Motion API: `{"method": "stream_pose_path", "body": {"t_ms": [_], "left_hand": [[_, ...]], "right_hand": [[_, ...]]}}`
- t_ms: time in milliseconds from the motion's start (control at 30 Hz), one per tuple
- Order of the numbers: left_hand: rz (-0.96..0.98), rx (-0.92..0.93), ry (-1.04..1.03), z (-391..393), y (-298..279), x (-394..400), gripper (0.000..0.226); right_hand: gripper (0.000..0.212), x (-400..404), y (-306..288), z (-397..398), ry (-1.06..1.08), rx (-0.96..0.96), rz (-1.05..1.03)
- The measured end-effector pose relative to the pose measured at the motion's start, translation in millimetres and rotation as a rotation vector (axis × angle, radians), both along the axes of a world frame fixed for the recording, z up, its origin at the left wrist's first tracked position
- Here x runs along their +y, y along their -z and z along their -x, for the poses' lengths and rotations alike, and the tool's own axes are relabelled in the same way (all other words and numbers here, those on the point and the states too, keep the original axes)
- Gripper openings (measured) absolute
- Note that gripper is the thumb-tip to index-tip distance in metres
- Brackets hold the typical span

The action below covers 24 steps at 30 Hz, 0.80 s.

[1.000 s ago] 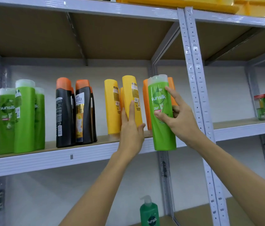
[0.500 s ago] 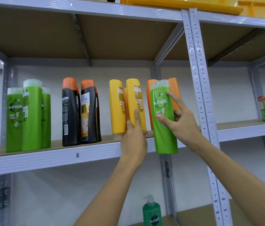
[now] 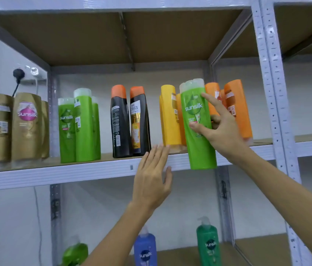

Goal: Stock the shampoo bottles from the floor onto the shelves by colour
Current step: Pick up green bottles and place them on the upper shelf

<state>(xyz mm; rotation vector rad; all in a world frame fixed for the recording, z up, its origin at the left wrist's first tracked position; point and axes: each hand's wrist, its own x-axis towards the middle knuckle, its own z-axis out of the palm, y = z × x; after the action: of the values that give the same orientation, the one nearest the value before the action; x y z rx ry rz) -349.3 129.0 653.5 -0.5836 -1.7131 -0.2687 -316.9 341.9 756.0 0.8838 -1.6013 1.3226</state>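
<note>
One green bottle pinched in right hand before yellow bottles; left hand spread flat, holding nothing, against shelf.

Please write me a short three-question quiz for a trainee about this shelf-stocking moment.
1. True or false: the right hand holds a green shampoo bottle.
2. Which group stands directly left of the black bottles on the shelf? A) gold B) green C) orange
3. Fill in: the left hand is ____, holding nothing.

Key: 1 true; 2 B, the green bottles; 3 open.
</note>
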Motion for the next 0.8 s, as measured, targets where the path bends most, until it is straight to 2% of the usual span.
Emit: {"method": "stream_pose_path", "body": {"t_ms": [200, 567, 800], "left_hand": [[-0.073, -0.069, -0.213, -19, 20, -89, 0.069], [-0.323, -0.193, -0.385, -55, 23, -218, 0.069], [-0.300, -0.256, -0.412, -65, 14, -260, 0.076]], "right_hand": [[0.071, -61, -9, -9, -0.072, 0.022, 0.022], [0.072, -206, -35, -23, -0.105, 0.134, 0.003], [0.071, -291, -41, -25, -0.072, 0.224, -0.051]]}}
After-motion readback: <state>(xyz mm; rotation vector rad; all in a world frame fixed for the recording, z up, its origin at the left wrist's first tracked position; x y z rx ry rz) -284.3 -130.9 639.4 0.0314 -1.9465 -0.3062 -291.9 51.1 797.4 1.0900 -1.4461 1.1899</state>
